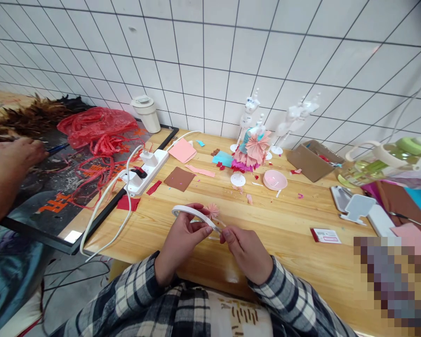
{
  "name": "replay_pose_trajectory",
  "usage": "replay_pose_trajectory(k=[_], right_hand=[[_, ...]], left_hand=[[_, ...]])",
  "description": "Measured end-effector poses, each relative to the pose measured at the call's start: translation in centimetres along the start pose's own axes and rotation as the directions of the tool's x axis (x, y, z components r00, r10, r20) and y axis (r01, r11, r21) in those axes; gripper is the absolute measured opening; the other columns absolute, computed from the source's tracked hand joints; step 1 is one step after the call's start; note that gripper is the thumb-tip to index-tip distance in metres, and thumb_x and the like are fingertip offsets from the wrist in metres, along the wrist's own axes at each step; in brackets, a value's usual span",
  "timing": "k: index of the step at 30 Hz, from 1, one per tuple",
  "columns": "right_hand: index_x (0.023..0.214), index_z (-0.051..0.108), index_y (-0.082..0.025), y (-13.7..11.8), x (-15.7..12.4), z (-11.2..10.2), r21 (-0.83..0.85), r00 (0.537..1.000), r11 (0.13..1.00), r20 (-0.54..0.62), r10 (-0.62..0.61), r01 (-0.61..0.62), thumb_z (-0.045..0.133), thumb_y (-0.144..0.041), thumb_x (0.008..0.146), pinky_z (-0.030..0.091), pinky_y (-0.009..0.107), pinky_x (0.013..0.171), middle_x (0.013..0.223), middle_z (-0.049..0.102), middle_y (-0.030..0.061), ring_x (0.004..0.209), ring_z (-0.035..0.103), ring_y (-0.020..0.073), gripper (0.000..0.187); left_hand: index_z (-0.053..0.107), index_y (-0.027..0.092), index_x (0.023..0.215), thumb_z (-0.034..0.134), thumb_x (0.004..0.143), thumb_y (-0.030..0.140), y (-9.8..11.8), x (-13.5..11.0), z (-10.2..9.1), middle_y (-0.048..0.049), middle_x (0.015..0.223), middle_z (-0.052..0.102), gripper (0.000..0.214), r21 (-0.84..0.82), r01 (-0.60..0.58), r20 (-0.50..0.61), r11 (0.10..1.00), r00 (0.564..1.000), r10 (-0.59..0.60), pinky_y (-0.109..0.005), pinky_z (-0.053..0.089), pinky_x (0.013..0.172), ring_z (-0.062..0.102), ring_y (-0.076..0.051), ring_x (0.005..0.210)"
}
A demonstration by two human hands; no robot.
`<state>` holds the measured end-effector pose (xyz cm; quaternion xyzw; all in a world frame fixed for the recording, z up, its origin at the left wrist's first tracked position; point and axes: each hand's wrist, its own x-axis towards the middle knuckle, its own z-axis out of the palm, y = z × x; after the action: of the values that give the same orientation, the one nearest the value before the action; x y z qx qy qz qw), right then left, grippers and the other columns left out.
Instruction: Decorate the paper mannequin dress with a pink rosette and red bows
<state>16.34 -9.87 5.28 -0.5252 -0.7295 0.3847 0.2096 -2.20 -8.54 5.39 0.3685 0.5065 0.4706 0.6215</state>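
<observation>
Head view: your left hand (181, 241) pinched the white tape roll (186, 208); your right hand (250, 252) pinched at its right end, likely unwinding it. Next move called for steady left grip.

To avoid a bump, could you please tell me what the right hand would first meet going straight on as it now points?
The right hand, pointing leftward, would probably first meet the white ring-shaped roll, apparently tape, held in the left hand, though depth is unclear.
</observation>
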Motion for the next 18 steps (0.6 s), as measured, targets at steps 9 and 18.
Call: replay_pose_trajectory(k=[9, 18], right_hand=[[0.081, 0.058, -0.020, 0.0, 0.3, 0.7, -0.010, 1.000, 1.000, -0.013, 0.009, -0.009, 0.028, -0.051, 0.100, 0.032, 0.027, 0.060, 0.068, 0.061, 0.0020, 0.063, 0.054, 0.0158, 0.047], [0.076, 0.053, -0.020, 0.3, 0.5, 1.5, 0.094, 0.999, 0.995, -0.043, 0.025, -0.021, 0.033, -0.053, 0.098, 0.029, 0.027, 0.057, 0.064, 0.056, 0.0001, 0.060, 0.049, 0.0142, 0.045]], left_hand=[[0.048, 0.019, 0.105, 0.080, 0.064, 0.019, 0.5, -0.4, 0.6, -0.0036, 0.112, 0.059, 0.052, 0.088, -0.009, 0.015, 0.996, 1.000, 0.007, -0.026, 0.054, 0.071, 0.065, -0.009, 0.071], [0.048, 0.020, 0.103, 0.080, 0.063, 0.020, 0.9, -0.6, 1.1, -0.0022, 0.105, 0.060, 0.051, 0.082, -0.027, -0.008, 0.996, 1.000, 0.027, -0.026, 0.055, 0.068, 0.064, -0.009, 0.069]])
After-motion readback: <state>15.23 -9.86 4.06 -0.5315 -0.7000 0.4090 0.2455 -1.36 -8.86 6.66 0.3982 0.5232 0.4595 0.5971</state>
